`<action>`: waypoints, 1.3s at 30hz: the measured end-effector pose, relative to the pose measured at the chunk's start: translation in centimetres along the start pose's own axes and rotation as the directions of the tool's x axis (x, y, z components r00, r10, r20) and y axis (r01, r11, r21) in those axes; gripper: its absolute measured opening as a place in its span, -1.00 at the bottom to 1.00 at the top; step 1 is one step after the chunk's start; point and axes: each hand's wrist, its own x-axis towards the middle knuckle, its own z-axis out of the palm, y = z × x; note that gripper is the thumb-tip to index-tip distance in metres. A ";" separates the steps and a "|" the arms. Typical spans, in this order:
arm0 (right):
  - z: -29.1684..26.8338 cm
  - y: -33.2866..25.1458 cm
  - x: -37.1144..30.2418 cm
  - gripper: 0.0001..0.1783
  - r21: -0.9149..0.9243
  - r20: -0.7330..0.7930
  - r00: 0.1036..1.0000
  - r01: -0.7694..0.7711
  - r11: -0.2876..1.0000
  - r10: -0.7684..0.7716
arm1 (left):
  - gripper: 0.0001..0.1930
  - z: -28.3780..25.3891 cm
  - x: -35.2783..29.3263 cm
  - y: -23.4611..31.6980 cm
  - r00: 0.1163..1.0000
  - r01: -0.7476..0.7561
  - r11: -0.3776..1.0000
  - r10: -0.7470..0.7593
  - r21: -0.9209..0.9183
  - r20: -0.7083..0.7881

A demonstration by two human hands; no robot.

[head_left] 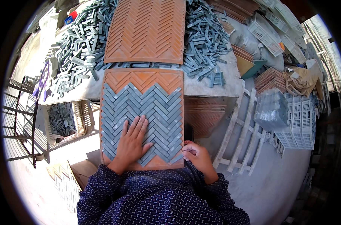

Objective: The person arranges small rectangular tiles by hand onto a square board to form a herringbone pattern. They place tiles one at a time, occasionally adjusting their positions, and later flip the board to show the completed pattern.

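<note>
An orange mould tray (pixel 140 79) with a raised herringbone pattern lies in front of me, its near edge at my body. Grey-blue strip tiles (pixel 155 103) fill most of its slots in a zigzag, while bare orange shows along the far and near ends. My left hand (pixel 133 140) rests flat on these tiles, fingers stretched out and thumb apart. At the tray's lower right edge is my right hand (pixel 196 155), its fingers curled and pinched together. Whatever sits between those fingertips is too small to make out. A bit of red shows just behind them.
Beyond lies a second orange tray (pixel 144 32), between heaps of loose tiles (pixel 80 48) on the table (pixel 232 80). A crate of tiles (pixel 82 120) stands below left. To the right are a whitish slatted frame (pixel 238 131), white crates (pixel 299 123) and stacked trays (pixel 269 79).
</note>
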 end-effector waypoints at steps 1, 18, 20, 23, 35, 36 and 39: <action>0.4 0.2 0.1 -0.90 -0.032 -0.048 0.998 0.049 0.998 -0.050 | -0.18 0.0 0.1 0.0 1.000 -0.003 1.000 0.003 -0.001 -0.005; 4.0 1.5 -2.3 -0.70 -0.525 -0.107 0.825 0.427 0.736 -0.555 | -0.18 0.3 -0.1 -0.1 1.000 -0.003 1.000 0.003 -0.011 -0.011; 4.0 1.8 -2.3 -0.71 -0.544 -0.116 0.808 0.435 0.718 -0.578 | -0.18 0.3 -0.1 -0.1 1.000 -0.002 1.000 0.002 -0.008 -0.003; 3.9 0.8 -2.2 -0.70 -0.570 -0.120 0.827 0.395 0.720 -0.549 | -0.18 0.4 -0.2 -0.2 1.000 -0.012 1.000 0.012 -0.011 -0.017; 3.2 -7.2 6.3 -0.71 -0.592 0.038 0.674 0.610 0.527 -0.738 | -0.19 0.0 -0.2 -0.2 1.000 0.000 1.000 -0.001 0.019 0.014; 3.2 -7.7 8.7 -0.73 -0.613 0.033 0.627 0.628 0.480 -0.779 | -0.19 0.1 -0.2 -0.2 1.000 -0.003 1.000 0.003 0.018 0.009; 3.3 -8.7 14.9 -0.80 -0.647 0.010 0.598 0.615 0.451 -0.801 | -0.20 0.2 -0.3 -0.3 1.000 -0.007 0.999 0.007 0.036 -0.007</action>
